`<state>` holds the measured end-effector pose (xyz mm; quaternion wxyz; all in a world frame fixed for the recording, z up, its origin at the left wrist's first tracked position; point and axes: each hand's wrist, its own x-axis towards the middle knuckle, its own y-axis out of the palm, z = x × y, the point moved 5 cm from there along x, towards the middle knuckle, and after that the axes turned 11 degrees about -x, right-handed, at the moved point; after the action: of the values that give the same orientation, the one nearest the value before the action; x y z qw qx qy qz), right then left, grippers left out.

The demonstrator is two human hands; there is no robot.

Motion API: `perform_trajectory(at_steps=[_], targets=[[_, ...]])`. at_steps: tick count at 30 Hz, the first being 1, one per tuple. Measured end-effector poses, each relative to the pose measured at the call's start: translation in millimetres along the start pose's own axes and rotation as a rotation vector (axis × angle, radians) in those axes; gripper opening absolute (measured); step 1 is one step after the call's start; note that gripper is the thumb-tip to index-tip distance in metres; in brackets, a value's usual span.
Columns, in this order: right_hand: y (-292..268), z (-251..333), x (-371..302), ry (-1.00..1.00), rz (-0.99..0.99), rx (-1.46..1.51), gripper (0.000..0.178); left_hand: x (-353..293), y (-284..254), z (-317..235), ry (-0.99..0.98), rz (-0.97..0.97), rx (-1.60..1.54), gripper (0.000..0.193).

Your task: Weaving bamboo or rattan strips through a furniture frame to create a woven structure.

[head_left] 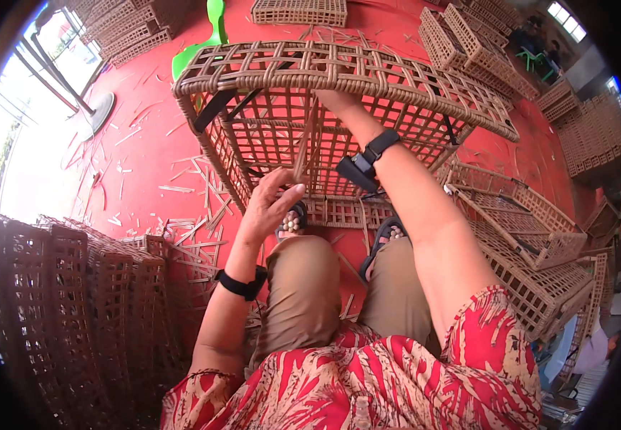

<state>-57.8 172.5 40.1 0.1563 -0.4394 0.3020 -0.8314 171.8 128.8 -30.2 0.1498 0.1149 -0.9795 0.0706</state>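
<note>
A woven wicker basket stands tilted in front of my knees, its open side toward me and dark straps at its corners. My left hand is at the near opening, fingers curled and thumb stretched out, on a bundle of thin wicker strips. The strips run up from it toward the basket's upper edge. My right hand reaches inside under that edge; its fingers are hidden behind the weave. Each wrist wears a black band, the right one with a small dark box.
Cut strip scraps litter the red floor. A green plastic stool is behind the basket. Stacked baskets stand at left, right and far right. A round-based metal stand is at far left.
</note>
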Motion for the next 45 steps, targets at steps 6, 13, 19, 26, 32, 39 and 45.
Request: perform_trajectory(at_steps=[6,13,19,26,32,39,45], targets=[[12.9,-17.2,-4.7,0.064,0.061,0.107,0.025,13.4,5.5,-53.0,0.06,0.212,-1.395,0.041],[0.5,-41.0,20.4,-0.017,-0.153,-0.211,0.024,-80.7,-68.9,-171.2,0.285,0.118,-1.019,0.05],[2.8,-53.9,17.8,-0.037,-0.326,-0.403,0.024,-233.0,-229.3,-166.9,-0.315,-0.845,0.217,0.038],[23.4,-83.0,13.9,0.035,-0.238,-0.418,0.02,-261.2,-204.5,-60.3,-0.839,-0.442,0.655,0.023],[35.4,-87.6,-21.2,0.576,0.059,0.916,0.016,-91.0,-113.5,9.6,-0.35,-0.222,0.292,0.023],[36.9,-74.0,-29.6,0.772,-0.248,0.893,0.01,143.1,-27.1,35.4,0.127,-0.245,-0.09,0.029],[38.7,-70.7,-41.1,0.725,-0.499,0.497,0.015,210.9,5.6,72.4,0.626,-0.287,1.183,0.025]])
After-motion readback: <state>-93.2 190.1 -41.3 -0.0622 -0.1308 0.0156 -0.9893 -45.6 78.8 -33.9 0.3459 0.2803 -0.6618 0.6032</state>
